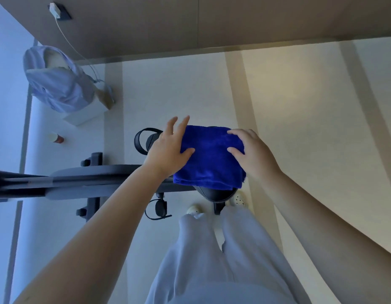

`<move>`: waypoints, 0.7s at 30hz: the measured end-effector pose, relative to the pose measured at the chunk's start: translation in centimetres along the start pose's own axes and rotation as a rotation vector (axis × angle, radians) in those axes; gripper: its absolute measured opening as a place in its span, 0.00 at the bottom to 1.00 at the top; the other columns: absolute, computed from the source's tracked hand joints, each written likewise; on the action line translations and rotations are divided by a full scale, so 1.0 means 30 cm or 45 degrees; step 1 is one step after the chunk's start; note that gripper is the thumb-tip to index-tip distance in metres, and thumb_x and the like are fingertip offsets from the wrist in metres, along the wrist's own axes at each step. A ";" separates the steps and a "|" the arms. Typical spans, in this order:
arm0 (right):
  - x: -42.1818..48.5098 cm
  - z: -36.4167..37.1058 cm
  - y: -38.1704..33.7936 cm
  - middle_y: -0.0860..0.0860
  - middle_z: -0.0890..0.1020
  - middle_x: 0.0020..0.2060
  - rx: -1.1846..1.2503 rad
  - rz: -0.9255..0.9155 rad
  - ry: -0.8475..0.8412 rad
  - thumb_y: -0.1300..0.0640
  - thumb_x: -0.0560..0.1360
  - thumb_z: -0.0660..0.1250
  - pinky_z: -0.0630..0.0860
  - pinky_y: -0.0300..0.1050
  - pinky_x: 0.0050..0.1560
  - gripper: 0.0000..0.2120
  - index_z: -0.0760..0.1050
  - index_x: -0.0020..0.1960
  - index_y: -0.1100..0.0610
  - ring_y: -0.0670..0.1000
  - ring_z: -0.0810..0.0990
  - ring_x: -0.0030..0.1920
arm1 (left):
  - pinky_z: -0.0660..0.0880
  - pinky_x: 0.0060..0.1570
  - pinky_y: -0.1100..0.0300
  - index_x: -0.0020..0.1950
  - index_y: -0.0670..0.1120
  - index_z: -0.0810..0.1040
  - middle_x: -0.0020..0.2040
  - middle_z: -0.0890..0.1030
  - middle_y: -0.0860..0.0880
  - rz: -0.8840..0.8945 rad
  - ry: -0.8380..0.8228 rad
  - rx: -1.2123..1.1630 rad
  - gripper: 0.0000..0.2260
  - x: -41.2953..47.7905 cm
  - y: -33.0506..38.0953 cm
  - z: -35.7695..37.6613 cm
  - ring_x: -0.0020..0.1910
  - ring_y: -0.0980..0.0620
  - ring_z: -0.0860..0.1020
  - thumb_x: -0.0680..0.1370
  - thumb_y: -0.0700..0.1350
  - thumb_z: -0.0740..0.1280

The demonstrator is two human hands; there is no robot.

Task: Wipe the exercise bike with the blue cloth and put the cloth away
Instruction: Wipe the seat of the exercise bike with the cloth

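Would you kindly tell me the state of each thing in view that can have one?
blue cloth: folded, lying over the bike saddle.
saddle: mostly covered by the cloth.
left hand: fingers straight, resting on the cloth's left edge.
right hand: fingers relaxed, pressing on the cloth's right side.
charger: plugged into the wall socket, cable hanging.

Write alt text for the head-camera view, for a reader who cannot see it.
From above, a person's left hand and right hand rest on a folded deep-blue terry cloth draped over the black saddle of a dark grey exercise bike. The person's pale trousers and white shoes show below, on a light floor.
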State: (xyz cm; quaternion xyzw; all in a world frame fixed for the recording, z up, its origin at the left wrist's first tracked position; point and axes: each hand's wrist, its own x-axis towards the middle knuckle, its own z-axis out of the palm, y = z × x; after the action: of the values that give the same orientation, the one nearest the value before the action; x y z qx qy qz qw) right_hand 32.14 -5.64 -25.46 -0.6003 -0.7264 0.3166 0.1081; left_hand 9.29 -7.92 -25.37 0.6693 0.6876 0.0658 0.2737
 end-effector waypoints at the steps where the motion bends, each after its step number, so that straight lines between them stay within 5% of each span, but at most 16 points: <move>1: -0.009 0.008 0.001 0.49 0.72 0.64 0.015 0.020 0.038 0.55 0.78 0.63 0.68 0.36 0.53 0.19 0.68 0.69 0.50 0.50 0.75 0.59 | 0.64 0.67 0.46 0.78 0.54 0.50 0.78 0.52 0.46 0.110 0.028 0.136 0.36 -0.014 0.020 0.018 0.74 0.43 0.60 0.76 0.58 0.64; 5: -0.007 0.022 -0.001 0.48 0.76 0.60 0.077 0.104 0.116 0.53 0.77 0.65 0.70 0.38 0.51 0.16 0.71 0.65 0.51 0.49 0.77 0.54 | 0.54 0.74 0.46 0.78 0.52 0.46 0.79 0.49 0.48 0.269 -0.098 0.253 0.41 -0.044 0.081 0.106 0.77 0.45 0.49 0.74 0.65 0.62; 10: 0.003 -0.011 0.017 0.46 0.80 0.52 0.215 0.166 0.127 0.52 0.76 0.66 0.77 0.44 0.47 0.13 0.72 0.60 0.52 0.48 0.79 0.46 | 0.62 0.68 0.48 0.77 0.52 0.55 0.75 0.60 0.45 0.222 -0.060 0.183 0.36 -0.003 0.120 0.095 0.71 0.40 0.61 0.74 0.59 0.66; 17: -0.039 -0.010 0.044 0.50 0.73 0.62 0.104 -0.029 0.044 0.60 0.78 0.63 0.75 0.43 0.51 0.22 0.65 0.70 0.51 0.49 0.76 0.48 | 0.74 0.50 0.49 0.73 0.50 0.65 0.67 0.69 0.45 0.187 0.041 0.343 0.25 -0.015 0.165 0.098 0.59 0.39 0.69 0.77 0.53 0.65; 21: -0.072 -0.008 0.083 0.50 0.73 0.61 0.205 -0.050 -0.001 0.62 0.77 0.63 0.76 0.46 0.54 0.23 0.65 0.70 0.49 0.49 0.76 0.53 | 0.74 0.30 0.55 0.67 0.45 0.72 0.56 0.76 0.42 0.126 0.076 0.467 0.22 -0.061 0.212 0.130 0.47 0.40 0.74 0.75 0.46 0.70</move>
State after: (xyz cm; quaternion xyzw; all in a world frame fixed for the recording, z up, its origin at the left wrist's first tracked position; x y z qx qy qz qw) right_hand 34.83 -7.40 -26.27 -0.5751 -0.7104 0.3721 0.1619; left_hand 16.63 -10.15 -25.22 0.7386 0.6622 -0.0275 0.1229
